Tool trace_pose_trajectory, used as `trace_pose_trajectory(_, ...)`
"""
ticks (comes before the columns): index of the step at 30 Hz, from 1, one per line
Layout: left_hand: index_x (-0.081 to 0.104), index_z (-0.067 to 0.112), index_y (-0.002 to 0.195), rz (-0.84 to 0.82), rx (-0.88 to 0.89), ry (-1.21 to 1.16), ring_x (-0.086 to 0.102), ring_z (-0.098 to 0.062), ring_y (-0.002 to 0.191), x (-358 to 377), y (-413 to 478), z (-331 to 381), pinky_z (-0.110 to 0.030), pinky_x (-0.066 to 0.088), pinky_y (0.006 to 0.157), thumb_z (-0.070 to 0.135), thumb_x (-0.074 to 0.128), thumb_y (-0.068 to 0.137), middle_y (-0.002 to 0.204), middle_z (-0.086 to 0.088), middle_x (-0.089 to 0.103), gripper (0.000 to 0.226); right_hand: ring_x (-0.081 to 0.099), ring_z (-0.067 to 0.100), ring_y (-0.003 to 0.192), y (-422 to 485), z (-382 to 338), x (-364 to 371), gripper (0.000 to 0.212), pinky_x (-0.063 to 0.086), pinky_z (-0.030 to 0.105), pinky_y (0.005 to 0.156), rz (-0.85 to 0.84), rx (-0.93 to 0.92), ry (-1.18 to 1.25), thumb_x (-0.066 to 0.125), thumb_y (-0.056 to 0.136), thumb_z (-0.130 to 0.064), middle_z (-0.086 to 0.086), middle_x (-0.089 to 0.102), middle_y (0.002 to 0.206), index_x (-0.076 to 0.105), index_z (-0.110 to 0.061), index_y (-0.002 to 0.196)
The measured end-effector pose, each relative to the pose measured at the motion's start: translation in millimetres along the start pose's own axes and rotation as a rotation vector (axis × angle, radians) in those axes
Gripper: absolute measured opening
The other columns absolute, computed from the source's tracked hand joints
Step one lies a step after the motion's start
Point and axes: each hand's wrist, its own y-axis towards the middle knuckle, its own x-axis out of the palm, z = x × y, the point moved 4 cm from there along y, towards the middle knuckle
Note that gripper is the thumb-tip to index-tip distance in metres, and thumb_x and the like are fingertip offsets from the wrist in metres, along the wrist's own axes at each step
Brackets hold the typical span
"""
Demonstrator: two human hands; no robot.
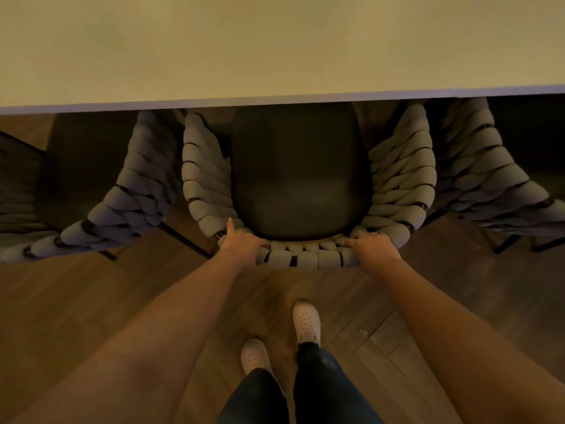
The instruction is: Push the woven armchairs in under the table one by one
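A woven armchair (305, 257) with thick pale rope weave and a dark seat cushion (299, 179) stands right in front of me. The front of its seat is under the edge of the pale table (275, 50). My left hand (241, 243) grips the left part of the chair's back rim, with one finger stretched out along the weave. My right hand (374, 244) grips the right part of the same rim, fingers curled over it.
A second woven armchair (128, 209) stands on the left and a third woven armchair (483, 179) on the right, both partly under the table and close beside the middle one. My feet in white shoes (305, 322) stand on the wooden floor (91, 295) behind the chair.
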Motion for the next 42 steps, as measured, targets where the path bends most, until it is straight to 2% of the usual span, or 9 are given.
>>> trace_pose_trajectory(9, 0.027, 0.042, 0.147, 0.012, -0.031, 0.043, 0.034, -0.027, 0.139, -21.7, 21.1, -19.7, -0.066, -0.002, 0.113, 0.033, 0.054, 0.094, 0.142, 0.003, 0.049, 0.059, 0.054, 0.028, 0.112, 34.2, 4.1, -20.2, 0.047, 0.041, 0.042, 0.094, 0.026, -0.023, -0.052, 0.056, 0.094, -0.017, 0.006, 0.052, 0.127, 0.045, -0.026, 0.139)
trace_pose_trajectory(17, 0.027, 0.040, 0.148, -0.025, -0.018, 0.071, 0.036, -0.028, 0.137, -26.2, 35.4, -24.8, -0.066, -0.003, 0.112, 0.035, 0.054, 0.093, 0.141, 0.001, 0.050, 0.061, 0.053, 0.027, 0.112, 41.8, 10.3, -24.2, 0.050, 0.041, 0.040, 0.093, 0.039, -0.024, -0.005, 0.057, 0.093, -0.022, 0.004, 0.052, 0.128, 0.043, -0.029, 0.141)
trace_pose_trajectory(20, 0.025, 0.040, 0.149, -0.053, -0.001, 0.067, 0.037, -0.029, 0.136, -23.6, 38.5, -26.1, -0.065, 0.001, 0.114, 0.034, 0.055, 0.093, 0.142, 0.000, 0.048, 0.064, 0.052, 0.026, 0.114, 41.5, 9.9, -24.2, 0.052, 0.040, 0.039, 0.095, 0.042, -0.019, 0.011, 0.057, 0.094, -0.025, 0.004, 0.050, 0.131, 0.041, -0.030, 0.142)
trace_pose_trajectory(25, 0.032, 0.037, 0.146, -0.043, 0.058, 0.047, 0.045, -0.028, 0.127, -28.8, 33.7, -25.4, -0.063, 0.010, 0.114, 0.032, 0.054, 0.092, 0.129, -0.001, 0.056, 0.058, 0.052, 0.025, 0.111, 33.1, 6.6, -27.8, 0.045, 0.041, 0.036, 0.092, 0.068, 0.064, 0.007, 0.051, 0.096, -0.019, 0.004, 0.052, 0.126, 0.046, -0.030, 0.139)
trace_pose_trajectory(28, 0.032, 0.035, 0.146, -0.056, 0.074, 0.057, 0.048, -0.028, 0.122, -27.5, 31.9, -27.1, -0.062, 0.014, 0.114, 0.032, 0.054, 0.092, 0.124, -0.001, 0.058, 0.058, 0.051, 0.024, 0.112, 30.5, 4.7, -26.7, 0.048, 0.039, 0.034, 0.091, 0.069, 0.086, -0.001, 0.049, 0.096, -0.019, 0.002, 0.052, 0.126, 0.043, -0.033, 0.141)
trace_pose_trajectory(35, 0.037, 0.031, 0.143, -0.028, 0.148, 0.064, 0.050, -0.026, 0.120, -25.0, 31.8, -31.2, -0.052, 0.027, 0.109, 0.029, 0.054, 0.092, 0.128, -0.001, 0.056, 0.054, 0.042, 0.027, 0.123, 30.2, -4.9, -28.4, 0.048, 0.038, 0.037, 0.100, 0.034, 0.133, -0.016, 0.055, 0.095, -0.020, 0.004, 0.046, 0.135, 0.042, -0.028, 0.141)
trace_pose_trajectory(37, 0.037, 0.029, 0.143, -0.036, 0.163, 0.068, 0.051, -0.026, 0.120, -24.4, 36.5, -32.1, -0.051, 0.028, 0.108, 0.030, 0.055, 0.092, 0.128, -0.002, 0.056, 0.054, 0.033, 0.030, 0.133, 30.8, -5.0, -28.3, 0.050, 0.031, 0.041, 0.110, 0.020, 0.152, -0.027, 0.056, 0.094, -0.021, 0.007, 0.041, 0.142, 0.042, -0.026, 0.142)
trace_pose_trajectory(39, 0.036, 0.028, 0.144, -0.081, 0.208, 0.080, 0.049, -0.026, 0.122, -25.0, 34.8, -32.4, -0.054, 0.026, 0.110, 0.033, 0.058, 0.090, 0.131, -0.003, 0.054, 0.059, 0.020, 0.033, 0.144, 25.1, -9.2, -30.9, 0.055, 0.015, 0.045, 0.119, 0.010, 0.172, -0.001, 0.054, 0.095, -0.020, 0.010, 0.032, 0.151, 0.035, -0.025, 0.146)
trace_pose_trajectory(42, 0.031, 0.024, 0.148, -0.229, 0.268, 0.092, 0.042, -0.027, 0.131, -38.8, 30.6, -35.9, -0.053, 0.023, 0.114, 0.047, 0.070, 0.081, 0.142, -0.003, 0.046, 0.081, 0.007, 0.031, 0.148, 13.8, -15.9, -34.8, 0.062, 0.005, 0.048, 0.120, -0.038, 0.191, 0.064, 0.051, 0.097, -0.020, 0.011, 0.020, 0.158, 0.022, -0.024, 0.152)
